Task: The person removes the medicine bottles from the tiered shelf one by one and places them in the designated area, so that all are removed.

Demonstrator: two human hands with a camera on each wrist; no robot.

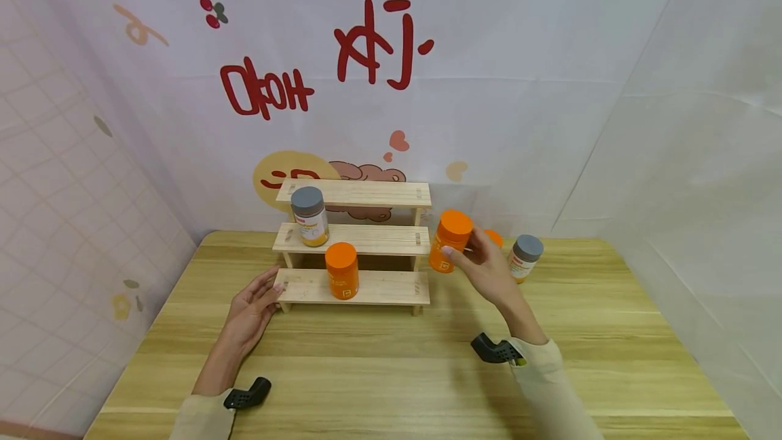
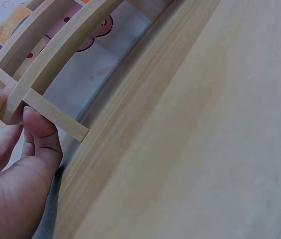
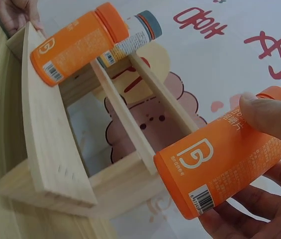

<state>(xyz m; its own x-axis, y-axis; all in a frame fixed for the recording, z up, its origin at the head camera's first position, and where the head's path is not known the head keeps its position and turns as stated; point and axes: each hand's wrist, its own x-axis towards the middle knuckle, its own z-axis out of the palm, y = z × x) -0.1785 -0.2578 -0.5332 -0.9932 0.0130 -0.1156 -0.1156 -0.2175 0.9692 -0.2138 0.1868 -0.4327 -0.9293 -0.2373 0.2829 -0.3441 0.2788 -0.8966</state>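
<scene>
My right hand [image 1: 489,270] grips an orange bottle [image 1: 451,240] in the air, just right of the wooden tiered shelf [image 1: 391,287]. In the right wrist view the held bottle [image 3: 220,154] is tilted, thumb on one side and fingers on the other. At the shelf's lower left end my left hand [image 1: 253,307] pinches the bottom step, as the left wrist view shows with the step's end [image 2: 16,104] between thumb and fingers. A second orange bottle [image 1: 342,271] stands upright on the bottom step. On the middle step's left part stands a grey-lidded bottle [image 1: 310,217].
Behind my right hand, another grey-lidded bottle [image 1: 525,258] stands on the table. Beside it, an orange lid [image 1: 493,237] shows, mostly hidden by the hand. A printed white cloth [image 1: 519,121] hangs behind the wood-grain table [image 1: 379,372].
</scene>
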